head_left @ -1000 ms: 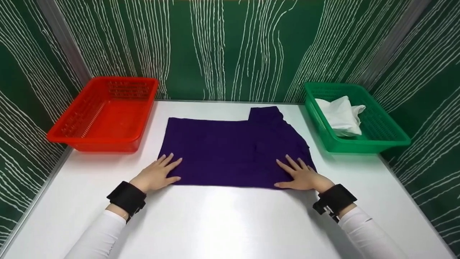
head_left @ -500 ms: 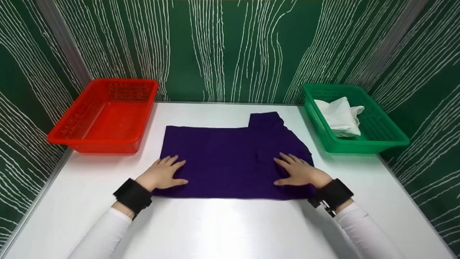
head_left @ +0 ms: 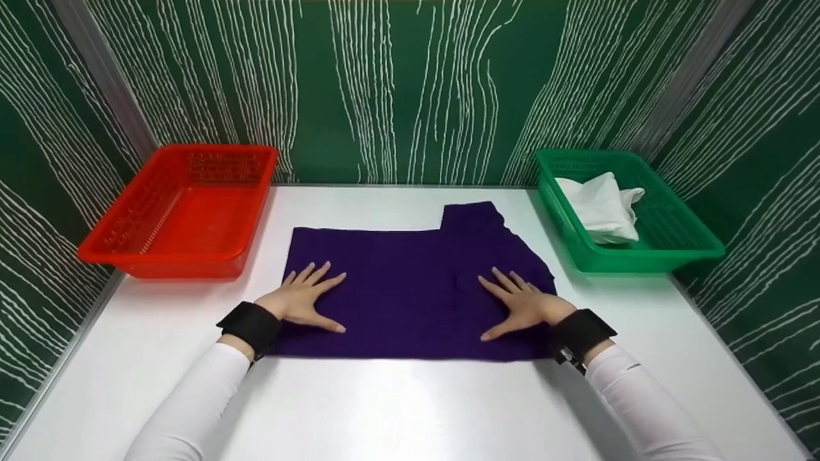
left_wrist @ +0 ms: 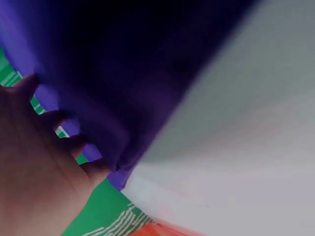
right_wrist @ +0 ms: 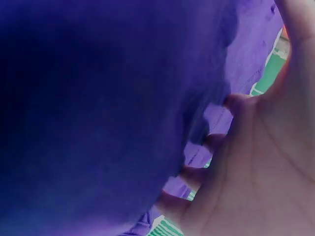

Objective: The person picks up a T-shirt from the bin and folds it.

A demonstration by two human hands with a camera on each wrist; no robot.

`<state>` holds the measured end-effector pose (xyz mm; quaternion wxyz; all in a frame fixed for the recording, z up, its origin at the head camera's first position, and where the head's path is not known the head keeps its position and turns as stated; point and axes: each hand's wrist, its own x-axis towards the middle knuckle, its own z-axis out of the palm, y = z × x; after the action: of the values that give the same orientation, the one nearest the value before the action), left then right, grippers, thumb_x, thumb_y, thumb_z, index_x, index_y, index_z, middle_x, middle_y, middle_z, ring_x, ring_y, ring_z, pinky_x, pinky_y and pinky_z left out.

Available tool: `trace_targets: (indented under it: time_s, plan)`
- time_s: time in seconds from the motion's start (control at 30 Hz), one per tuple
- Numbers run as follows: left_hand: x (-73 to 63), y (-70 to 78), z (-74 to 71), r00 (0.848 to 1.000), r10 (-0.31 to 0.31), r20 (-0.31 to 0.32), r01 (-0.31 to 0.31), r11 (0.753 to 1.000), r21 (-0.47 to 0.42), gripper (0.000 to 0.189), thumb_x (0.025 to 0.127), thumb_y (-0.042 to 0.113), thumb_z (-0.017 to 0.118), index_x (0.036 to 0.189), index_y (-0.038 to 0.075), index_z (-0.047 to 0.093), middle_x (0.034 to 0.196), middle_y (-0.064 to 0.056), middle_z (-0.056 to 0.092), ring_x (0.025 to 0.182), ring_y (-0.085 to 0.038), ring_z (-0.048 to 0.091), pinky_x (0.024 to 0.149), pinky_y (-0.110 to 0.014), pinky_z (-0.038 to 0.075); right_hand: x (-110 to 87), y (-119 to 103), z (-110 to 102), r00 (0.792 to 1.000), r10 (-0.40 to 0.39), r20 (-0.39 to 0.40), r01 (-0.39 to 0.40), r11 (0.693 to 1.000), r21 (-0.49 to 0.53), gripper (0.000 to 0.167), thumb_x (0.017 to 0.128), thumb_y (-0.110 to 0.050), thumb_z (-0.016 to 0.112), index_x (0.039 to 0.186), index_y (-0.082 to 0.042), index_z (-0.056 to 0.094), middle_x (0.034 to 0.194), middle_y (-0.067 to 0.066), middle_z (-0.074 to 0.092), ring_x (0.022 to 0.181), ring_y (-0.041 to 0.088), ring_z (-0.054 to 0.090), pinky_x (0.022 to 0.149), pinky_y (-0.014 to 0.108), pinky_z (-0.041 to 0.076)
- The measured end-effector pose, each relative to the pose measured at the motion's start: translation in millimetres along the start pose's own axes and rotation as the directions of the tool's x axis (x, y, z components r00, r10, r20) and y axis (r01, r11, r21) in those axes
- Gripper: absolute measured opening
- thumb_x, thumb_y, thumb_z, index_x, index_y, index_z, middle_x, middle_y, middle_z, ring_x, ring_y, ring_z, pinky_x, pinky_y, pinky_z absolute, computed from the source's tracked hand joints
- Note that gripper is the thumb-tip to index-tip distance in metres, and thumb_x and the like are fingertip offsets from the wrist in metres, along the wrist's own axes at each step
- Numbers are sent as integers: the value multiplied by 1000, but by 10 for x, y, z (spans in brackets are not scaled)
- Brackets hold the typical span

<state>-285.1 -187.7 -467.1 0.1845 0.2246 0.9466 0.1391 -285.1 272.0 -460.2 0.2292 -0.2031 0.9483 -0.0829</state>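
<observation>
A purple shirt [head_left: 397,288], folded lengthwise with a sleeve sticking up at its far right, lies flat on the white table. On its left part my left hand [head_left: 301,301] rests with the fingers spread. My right hand [head_left: 522,304] lies on the right part, its fingers and thumb also spread. In the left wrist view the fingertips [left_wrist: 76,142] meet the purple cloth [left_wrist: 113,98]. The right wrist view has the other hand's fingertips [right_wrist: 214,142] against the same cloth [right_wrist: 98,113]. Neither hand grips anything.
At the back left stands a red plastic basket [head_left: 186,257]. A green basket [head_left: 640,259] at the back right holds a crumpled white cloth [head_left: 602,208]. Green walls with white streaks [head_left: 397,96] enclose the white table [head_left: 397,410] on the back and sides.
The shirt has slid toward me, mostly in the first half second. Both hands have moved inward over it, the left to the right and the right slightly to the left.
</observation>
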Motion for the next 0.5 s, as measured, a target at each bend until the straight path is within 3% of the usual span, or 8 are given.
trace_targets:
  time_s: [0.37,0.5]
  plan:
    - [-432,207,126,1000,22,11,-22,1000,18,113,77,63,81,164,19,25,174,-19,10,159,-51,9,123,-75,12,-451,-293,114,1000,-2,14,3,999,-44,125,70,-70,82,164,-14,20,170,27,12,150,64,18,110,84,26]
    - [-452,263,96,1000,6,7,-6,1000,20,99,84,63,74,162,16,33,171,-22,18,157,-52,17,123,-73,16,-482,-298,-26,999,-38,16,38,999,-11,111,78,-64,79,161,-9,29,166,31,23,146,66,26,111,82,28]
